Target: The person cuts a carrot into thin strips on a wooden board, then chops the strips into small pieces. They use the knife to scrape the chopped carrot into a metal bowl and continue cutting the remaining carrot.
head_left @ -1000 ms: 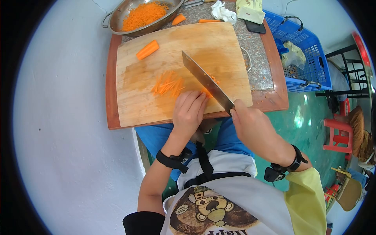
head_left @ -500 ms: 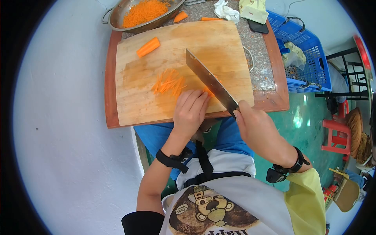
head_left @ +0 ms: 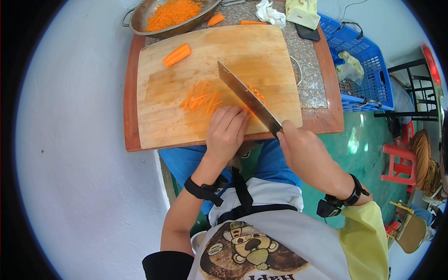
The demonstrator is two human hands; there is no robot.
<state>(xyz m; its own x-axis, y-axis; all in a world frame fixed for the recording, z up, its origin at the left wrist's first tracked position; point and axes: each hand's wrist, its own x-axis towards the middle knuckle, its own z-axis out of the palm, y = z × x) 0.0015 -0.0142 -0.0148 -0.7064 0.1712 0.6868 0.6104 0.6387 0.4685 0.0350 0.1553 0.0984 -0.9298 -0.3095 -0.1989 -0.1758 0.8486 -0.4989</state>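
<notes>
My right hand is wrapped round the handle of a cleaver, whose blade slants up and left over the wooden cutting board. Bent fingers of my left hand press carrot strips onto the board near its front edge, just left of the blade. Most of those strips are hidden by fingers and steel. Small diced carrot lies along the blade's right side. Loose carrot strips are scattered left of the blade, and a thick carrot piece rests farther back.
A metal pan of chopped carrot stands behind the board at left. Carrot pieces, crumpled tissue, a tissue pack and a phone lie at the back. Right of the table are a blue basket and a red stool.
The cleaver has shifted slightly left toward my left fingers. More diced carrot shows on the blade's right side. My left hand stays nearly in place.
</notes>
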